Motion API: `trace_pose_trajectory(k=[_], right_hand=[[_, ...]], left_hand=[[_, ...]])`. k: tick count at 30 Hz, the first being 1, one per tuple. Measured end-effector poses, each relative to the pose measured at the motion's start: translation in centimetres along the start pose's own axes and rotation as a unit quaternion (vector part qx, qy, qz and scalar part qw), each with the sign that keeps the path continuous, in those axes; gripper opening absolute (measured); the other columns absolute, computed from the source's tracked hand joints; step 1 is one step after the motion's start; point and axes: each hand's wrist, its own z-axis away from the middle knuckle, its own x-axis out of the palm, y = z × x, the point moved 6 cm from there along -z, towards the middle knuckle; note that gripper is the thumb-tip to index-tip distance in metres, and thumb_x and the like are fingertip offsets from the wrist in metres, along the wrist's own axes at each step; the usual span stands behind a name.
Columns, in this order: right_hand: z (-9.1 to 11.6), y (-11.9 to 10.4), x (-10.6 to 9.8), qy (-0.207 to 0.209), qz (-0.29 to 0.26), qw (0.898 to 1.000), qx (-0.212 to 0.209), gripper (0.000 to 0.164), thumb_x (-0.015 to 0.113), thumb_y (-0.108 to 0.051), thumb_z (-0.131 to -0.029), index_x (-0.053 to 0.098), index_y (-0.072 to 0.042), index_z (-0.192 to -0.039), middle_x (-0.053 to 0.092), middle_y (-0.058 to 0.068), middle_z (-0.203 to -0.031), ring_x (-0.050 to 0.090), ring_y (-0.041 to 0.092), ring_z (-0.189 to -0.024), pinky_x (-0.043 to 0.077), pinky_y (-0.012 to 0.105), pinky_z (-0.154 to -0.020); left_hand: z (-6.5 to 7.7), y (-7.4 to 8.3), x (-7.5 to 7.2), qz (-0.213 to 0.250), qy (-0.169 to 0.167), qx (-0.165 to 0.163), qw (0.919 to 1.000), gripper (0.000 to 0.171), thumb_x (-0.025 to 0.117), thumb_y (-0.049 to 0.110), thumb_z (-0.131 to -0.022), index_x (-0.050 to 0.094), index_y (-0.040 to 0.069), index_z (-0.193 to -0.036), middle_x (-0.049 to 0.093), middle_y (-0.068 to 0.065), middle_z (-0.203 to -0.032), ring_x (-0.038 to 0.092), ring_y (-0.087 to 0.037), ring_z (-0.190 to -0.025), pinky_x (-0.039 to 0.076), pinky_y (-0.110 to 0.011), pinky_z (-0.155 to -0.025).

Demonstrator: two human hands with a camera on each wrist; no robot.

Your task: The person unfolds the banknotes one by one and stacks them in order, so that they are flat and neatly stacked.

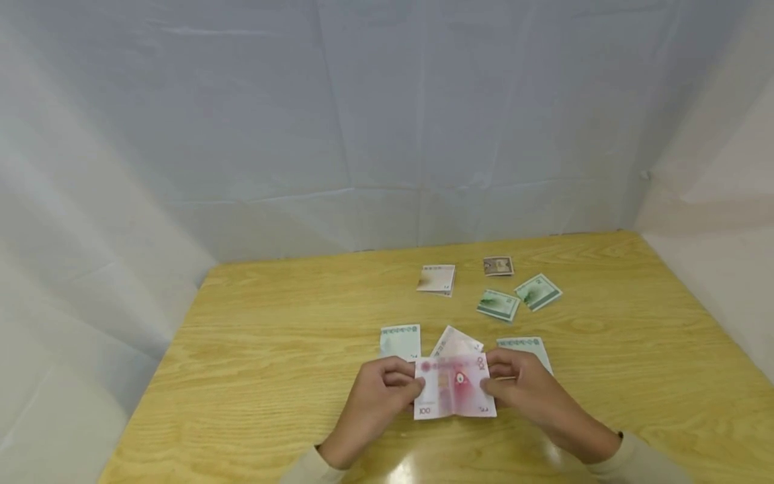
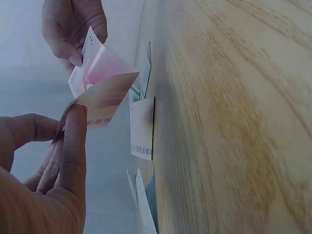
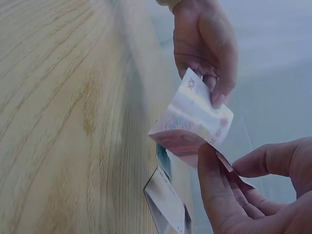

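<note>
A pink 100 banknote [image 1: 444, 396] is held up by both hands over the near part of the table, with a crease down its middle. My left hand [image 1: 377, 393] pinches its left edge between thumb and fingers. At the opposite edge, my right hand [image 1: 532, 393] pinches it the same way. Both wrist views show the banknote [image 2: 105, 95] bent along the crease and raised off the wood. Just behind it lies a folded pink banknote [image 1: 457, 341], partly covered in the head view. Pale green-edged banknotes lie behind the left hand [image 1: 400, 341] and behind the right hand [image 1: 527, 346].
Farther back on the wooden table [image 1: 272, 336] lie a folded pale pink banknote [image 1: 437, 277], a small brown one [image 1: 498, 266] and two green ones, the left green banknote [image 1: 498, 305] near the right green banknote [image 1: 538, 292]. White sheeting [image 1: 387, 134] hangs behind the table and along its sides.
</note>
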Motion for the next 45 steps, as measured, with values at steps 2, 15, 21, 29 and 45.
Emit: trace_pose_trajectory(k=[2, 15, 21, 29, 45], right_hand=[[0.0, 0.1, -0.2, 0.0, -0.005, 1.0, 0.003, 0.028, 0.064, 0.001, -0.091, 0.061, 0.012, -0.116, 0.071, 0.014, -0.099, 0.069, 0.025, -0.089, 0.062, 0.036, -0.073], [0.2, 1.4, -1.6, 0.016, 0.024, 0.999, 0.035, 0.023, 0.069, -0.005, -0.092, 0.064, 0.009, -0.109, 0.062, 0.014, -0.099, 0.068, 0.022, -0.086, 0.062, 0.037, -0.069], [0.1, 2.2, -1.8, -0.004, 0.021, 0.999, 0.038, 0.023, 0.072, -0.007, -0.091, 0.064, 0.009, -0.105, 0.063, 0.011, -0.093, 0.067, 0.02, -0.082, 0.062, 0.034, -0.07], [0.0, 3.2, -1.8, -0.017, 0.024, 0.999, 0.041, 0.022, 0.074, -0.004, -0.088, 0.064, 0.011, -0.101, 0.065, 0.01, -0.086, 0.067, 0.02, -0.077, 0.063, 0.034, -0.067], [-0.5, 4.8, -1.3, -0.038, 0.091, 0.995, 0.035, 0.015, 0.076, -0.005, -0.086, 0.064, 0.004, -0.086, 0.064, 0.008, -0.073, 0.063, 0.017, -0.061, 0.059, 0.031, -0.054]], left_hand=[[0.1, -0.3, -0.3, 0.007, 0.001, -0.004, 1.0, 0.02, 0.071, 0.001, -0.088, 0.067, -0.012, -0.103, 0.074, -0.018, -0.089, 0.073, -0.023, -0.078, 0.063, -0.034, -0.065], [0.4, -1.0, -1.9, 0.004, 0.001, -0.03, 0.9995, 0.026, 0.071, 0.001, -0.09, 0.064, -0.016, -0.109, 0.073, -0.019, -0.091, 0.074, -0.025, -0.079, 0.063, -0.034, -0.065], [0.4, -1.4, -2.2, -0.008, -0.005, -0.044, 0.999, 0.023, 0.071, 0.002, -0.09, 0.065, -0.014, -0.106, 0.074, -0.02, -0.089, 0.073, -0.022, -0.074, 0.063, -0.033, -0.064], [0.6, -2.0, -2.3, -0.051, -0.026, -0.075, 0.9956, 0.021, 0.071, 0.001, -0.089, 0.065, -0.012, -0.105, 0.073, -0.015, -0.083, 0.069, -0.02, -0.066, 0.062, -0.033, -0.063], [0.0, -1.8, -2.1, -0.279, -0.077, -0.017, 0.957, 0.01, 0.08, 0.008, -0.084, 0.072, 0.005, -0.079, 0.067, 0.004, -0.064, 0.064, -0.011, -0.053, 0.053, -0.023, -0.049]])
